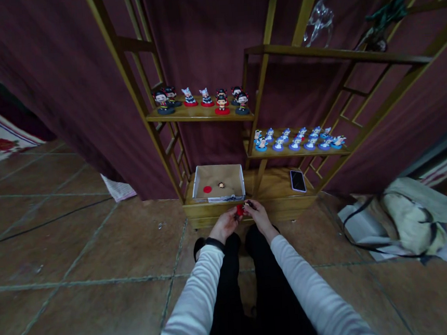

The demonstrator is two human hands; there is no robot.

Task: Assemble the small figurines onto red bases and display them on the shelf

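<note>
Sitting on the bottom shelf (274, 181): open box (216, 166), red disc (207, 189) and small figure part (221, 185) inside, front-edge print too small to read. Left hand (225, 225) nearly closed, fingertips gripping red piece (240, 209), in front of the shelf edge, between both hands. Right hand (259, 217) mostly closed, pinching small dark-and-pale piece (247, 205) beside it. Phone (297, 181) further right on shelf

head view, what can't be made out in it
All in the head view:
Red piece: exact shape, too small and partly covered by the left hand.
Right hand: anything it pinches is too small and covered.
Clear ornament: top, cut off by the upper edge.
Upper-left rear figure: partly hidden by the front figure.
</note>
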